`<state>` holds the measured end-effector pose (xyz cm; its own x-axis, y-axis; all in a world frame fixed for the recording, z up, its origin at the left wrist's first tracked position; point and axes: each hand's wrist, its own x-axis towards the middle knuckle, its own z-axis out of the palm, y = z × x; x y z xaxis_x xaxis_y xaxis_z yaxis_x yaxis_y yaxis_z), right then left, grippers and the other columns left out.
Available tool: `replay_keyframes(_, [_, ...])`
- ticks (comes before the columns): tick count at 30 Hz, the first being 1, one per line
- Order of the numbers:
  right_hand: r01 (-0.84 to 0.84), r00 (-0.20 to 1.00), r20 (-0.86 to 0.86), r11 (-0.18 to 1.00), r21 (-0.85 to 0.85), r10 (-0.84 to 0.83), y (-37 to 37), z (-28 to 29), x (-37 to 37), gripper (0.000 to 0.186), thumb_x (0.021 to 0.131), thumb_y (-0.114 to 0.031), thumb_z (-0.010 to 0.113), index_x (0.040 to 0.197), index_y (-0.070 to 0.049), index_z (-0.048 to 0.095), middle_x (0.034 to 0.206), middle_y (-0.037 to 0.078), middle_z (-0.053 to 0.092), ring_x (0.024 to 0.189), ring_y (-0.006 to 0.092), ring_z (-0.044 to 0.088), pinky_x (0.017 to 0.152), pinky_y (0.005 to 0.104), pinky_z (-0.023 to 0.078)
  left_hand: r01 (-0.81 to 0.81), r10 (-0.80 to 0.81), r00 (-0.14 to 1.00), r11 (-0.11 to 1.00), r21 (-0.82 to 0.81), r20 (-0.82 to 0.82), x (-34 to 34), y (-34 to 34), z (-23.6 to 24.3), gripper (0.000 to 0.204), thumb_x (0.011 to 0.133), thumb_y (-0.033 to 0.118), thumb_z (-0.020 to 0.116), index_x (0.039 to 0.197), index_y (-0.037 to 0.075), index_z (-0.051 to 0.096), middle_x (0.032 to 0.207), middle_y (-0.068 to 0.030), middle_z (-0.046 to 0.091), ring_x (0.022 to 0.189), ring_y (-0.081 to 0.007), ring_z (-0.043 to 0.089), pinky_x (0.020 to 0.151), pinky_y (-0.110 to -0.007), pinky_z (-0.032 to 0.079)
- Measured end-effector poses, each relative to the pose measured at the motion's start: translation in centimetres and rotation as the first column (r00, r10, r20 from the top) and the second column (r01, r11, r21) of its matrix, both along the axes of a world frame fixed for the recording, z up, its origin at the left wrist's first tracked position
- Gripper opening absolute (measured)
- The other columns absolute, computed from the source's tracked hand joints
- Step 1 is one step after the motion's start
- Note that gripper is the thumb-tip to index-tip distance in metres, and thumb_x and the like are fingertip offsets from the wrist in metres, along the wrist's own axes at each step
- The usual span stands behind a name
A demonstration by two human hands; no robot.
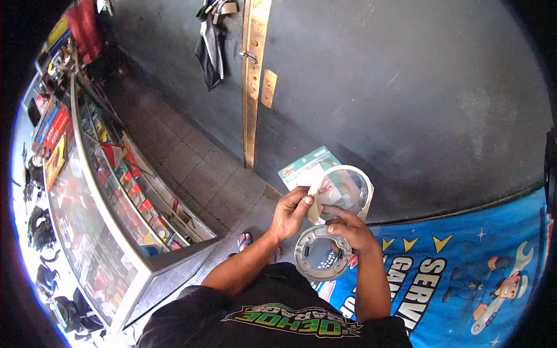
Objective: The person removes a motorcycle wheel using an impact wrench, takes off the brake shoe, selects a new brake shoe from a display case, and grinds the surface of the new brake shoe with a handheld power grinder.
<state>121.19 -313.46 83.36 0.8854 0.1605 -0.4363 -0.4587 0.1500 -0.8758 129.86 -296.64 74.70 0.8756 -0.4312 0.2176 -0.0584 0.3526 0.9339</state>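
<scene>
Pack pinched in one hand, ring under the other

From the head view, I see the left hand with thumb and forefinger pressed together on the near edge of a clear pack, beside a tan flap. The pack is up in front of the person's chest, its pale rim curving around the far side. Behind it shows a teal card.

The right hand is just beside it, forefinger pointing toward the flap, thumb at the upper edge of a grey metal ring. The ring is between the forearms, near the shirt. Its remaining fingers are hidden, so I can't tell whether that hand is clamped on the ring.

To the person's left stands a glass case stocked with small boxes. To the right spreads a blue banner with a cartoon mechanic. Ahead is a dark wall; a sandal shows on the tiles below.
</scene>
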Motion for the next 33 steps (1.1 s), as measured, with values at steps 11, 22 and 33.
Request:
replay_keyframes(11, [-0.006, 0.911, 0.297, 0.727, -0.687, 0.288, 3.9, 0.9, -2.4, 0.075, 0.079, -0.009, 0.068, 0.147, 0.000, 0.038, 0.108, 0.021, 0.067, 0.091, 0.0191, 0.065, 0.081, 0.0338, 0.051, 0.082, -0.059, 0.964, 0.993, 0.079, -0.259, -2.3, 1.0, -0.9, 0.036, 0.104, 0.029, 0.048, 0.109, -0.001, 0.066, 0.085, -0.0037, 0.061, 0.083, -0.0113, 0.054, 0.074, -0.028, 0.045])
replay_keyframes(22, [0.001, 0.930, 0.238, 0.644, -0.765, 0.281, 3.5, 0.0, -4.5, 0.073, 0.080, -0.011, 0.067, 0.146, 0.001, 0.039, 0.086, 0.023, 0.068, 0.075, 0.0238, 0.068, 0.072, 0.0350, 0.053, 0.054, 0.084, 0.966, 0.857, 0.512, -0.243, -3.3, -1.1, 0.9, 0.050, 0.095, 0.042, 0.054, 0.094, -0.007, 0.067, 0.075, -0.0213, 0.068, 0.074, -0.0268, 0.068, 0.072, -0.041, 0.052])
replay_keyframes(33, [0.292, 0.939, 0.317, 0.794, -0.533, -0.132, -1.4, 3.9, -5.6, 0.039, 0.088, -0.011, 0.064, 0.124, 0.005, 0.062, 0.102, 0.012, 0.068, 0.086, 0.0113, 0.061, 0.076, 0.0276, 0.051, -0.044, 0.088, 0.995, 0.795, 0.606, -0.043, -3.7, -1.4, 1.3, 0.047, 0.095, 0.036, 0.049, 0.083, -0.007, 0.062, 0.074, -0.0280, 0.062, 0.074, -0.0387, 0.066, 0.071, -0.048, 0.048])
